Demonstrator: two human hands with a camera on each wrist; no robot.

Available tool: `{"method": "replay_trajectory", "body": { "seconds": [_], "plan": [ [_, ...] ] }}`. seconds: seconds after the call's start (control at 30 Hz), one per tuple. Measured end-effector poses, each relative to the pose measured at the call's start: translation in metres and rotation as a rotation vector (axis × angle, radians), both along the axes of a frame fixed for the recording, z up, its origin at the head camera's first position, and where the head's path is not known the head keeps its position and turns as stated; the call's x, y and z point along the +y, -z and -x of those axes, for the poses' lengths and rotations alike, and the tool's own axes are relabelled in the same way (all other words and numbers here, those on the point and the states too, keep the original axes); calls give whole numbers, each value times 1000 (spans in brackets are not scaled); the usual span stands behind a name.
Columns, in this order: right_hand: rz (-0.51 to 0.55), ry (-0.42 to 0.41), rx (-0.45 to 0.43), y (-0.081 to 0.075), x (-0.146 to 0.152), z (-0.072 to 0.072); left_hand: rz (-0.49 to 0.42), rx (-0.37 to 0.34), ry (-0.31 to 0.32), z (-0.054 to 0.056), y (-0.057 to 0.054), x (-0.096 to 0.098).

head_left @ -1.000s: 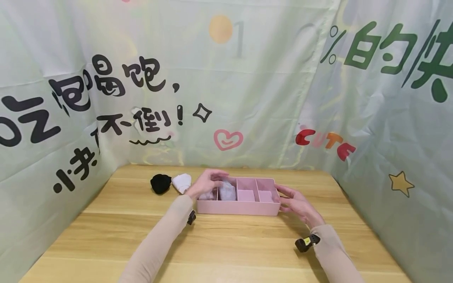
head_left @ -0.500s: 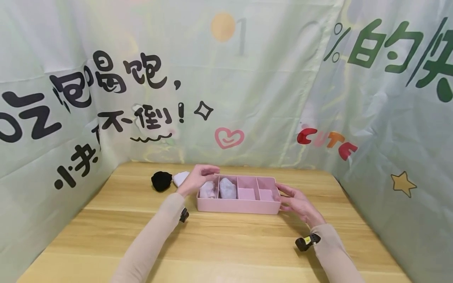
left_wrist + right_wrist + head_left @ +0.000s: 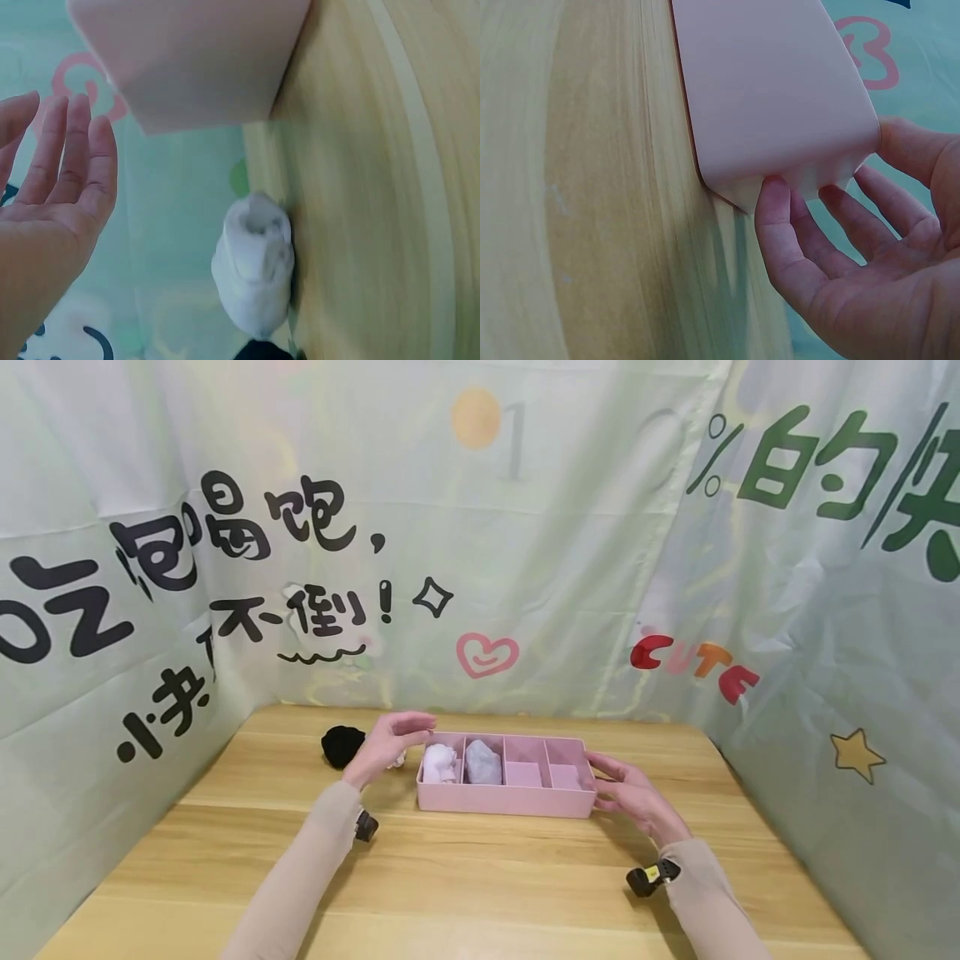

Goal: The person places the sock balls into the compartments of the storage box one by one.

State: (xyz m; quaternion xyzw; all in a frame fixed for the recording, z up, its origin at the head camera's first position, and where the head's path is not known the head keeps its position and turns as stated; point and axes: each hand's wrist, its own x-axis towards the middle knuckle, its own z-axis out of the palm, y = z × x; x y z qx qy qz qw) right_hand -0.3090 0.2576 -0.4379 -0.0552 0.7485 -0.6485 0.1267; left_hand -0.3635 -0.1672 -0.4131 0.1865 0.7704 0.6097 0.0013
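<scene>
Head view showed a long pink four-compartment box (image 3: 506, 800) lying crosswise. The right hand (image 3: 637, 797) touched its end wall with spread fingertips; the left hand (image 3: 381, 745), fingers extended, holding nothing, was nearer the rolled white cloth bundle (image 3: 253, 277), left of the box, long axis pointing boxward.

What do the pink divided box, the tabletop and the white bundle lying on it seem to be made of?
Pink divided box: probably plastic, smooth and softly matte, judging by its even color and rounded edges.
Tabletop: wood or a wood-look laminate; the grain shows, but not which.
White bundle: likely soft fabric, matte, given its folds; fiber can't be told.
</scene>
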Motion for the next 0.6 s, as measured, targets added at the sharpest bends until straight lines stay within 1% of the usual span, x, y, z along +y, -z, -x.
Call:
{"method": "replay_trajectory", "body": {
  "seconds": [0.17, 0.3, 0.4, 0.5, 0.6],
  "plan": [
    [-1, -2, 3, -1, 0, -1, -12, -2, 19, -3, 0, -16],
    [-5, -9, 6, 0, 0, 0, 11, -4, -12, -4, -1, -30],
    [6, -8, 6, 0, -2, 1, 29, -3, -53, -5, 0, -41],
    [13, -5, 3, 0, -2, 1, 20, 0, -82, -5, 0, -48],
    [7, -5, -1, -1, 0, 1, 10, 12, -92, -3, 1, -56]
  ]
}}
